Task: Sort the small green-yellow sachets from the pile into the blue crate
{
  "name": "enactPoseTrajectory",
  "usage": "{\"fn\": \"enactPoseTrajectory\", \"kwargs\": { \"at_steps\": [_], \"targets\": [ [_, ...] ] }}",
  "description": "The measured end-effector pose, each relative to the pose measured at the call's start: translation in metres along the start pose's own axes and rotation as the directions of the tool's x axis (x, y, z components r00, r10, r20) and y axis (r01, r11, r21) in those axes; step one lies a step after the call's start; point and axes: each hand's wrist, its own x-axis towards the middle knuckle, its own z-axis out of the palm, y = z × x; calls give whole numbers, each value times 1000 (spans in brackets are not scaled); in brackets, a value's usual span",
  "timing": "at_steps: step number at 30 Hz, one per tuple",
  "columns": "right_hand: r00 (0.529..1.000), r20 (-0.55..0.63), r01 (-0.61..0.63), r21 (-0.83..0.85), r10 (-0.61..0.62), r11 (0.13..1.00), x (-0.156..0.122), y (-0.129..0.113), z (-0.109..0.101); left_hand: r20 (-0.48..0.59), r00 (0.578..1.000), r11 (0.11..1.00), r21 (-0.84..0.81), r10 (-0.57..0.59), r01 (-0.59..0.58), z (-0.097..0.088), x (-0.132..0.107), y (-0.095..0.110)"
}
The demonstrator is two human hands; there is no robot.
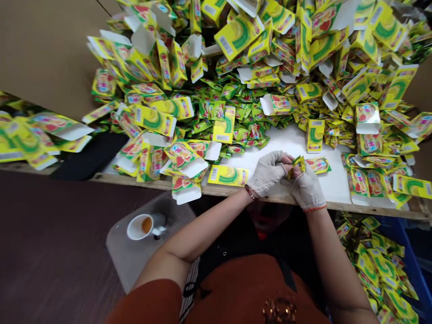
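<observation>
My left hand point(270, 172) and my right hand point(308, 188) wear off-white knit gloves with the fingertips bare. They meet just above the front edge of the white tabletop point(334, 180). Between their pinched fingers is a small yellow-green candy sachet point(298, 164); whether there is more than one, I cannot tell. A yellow printed box point(319, 165) lies flat just beyond my right hand. Another flat box point(228, 175) rests left of my left wrist. Behind my hands are heaps of loose green sachets point(254, 132) and yellow sachets point(332, 135).
Piled boxes point(239, 36), many with flaps raised, fill the table's back and both sides. A wooden edge point(371, 209) runs along the front. At lower left, a white cup point(137, 227) stands on a grey stool point(123, 252). A blue bin point(413, 270) at lower right holds filled-looking boxes.
</observation>
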Motion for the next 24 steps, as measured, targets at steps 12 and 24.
{"fn": "enactPoseTrajectory", "kwargs": {
  "at_steps": [12, 24],
  "targets": [
    [985, -18, -168, 36, 169, 985, -7, -8, -8, 129, 909, -221, 948, -396, -231, -93, -27, 79],
    [977, -144, -98, 346, 156, 933, -8, -4, -14, -64, 981, 983, 8, -181, 182, -29, -6, 4]
  ]
}}
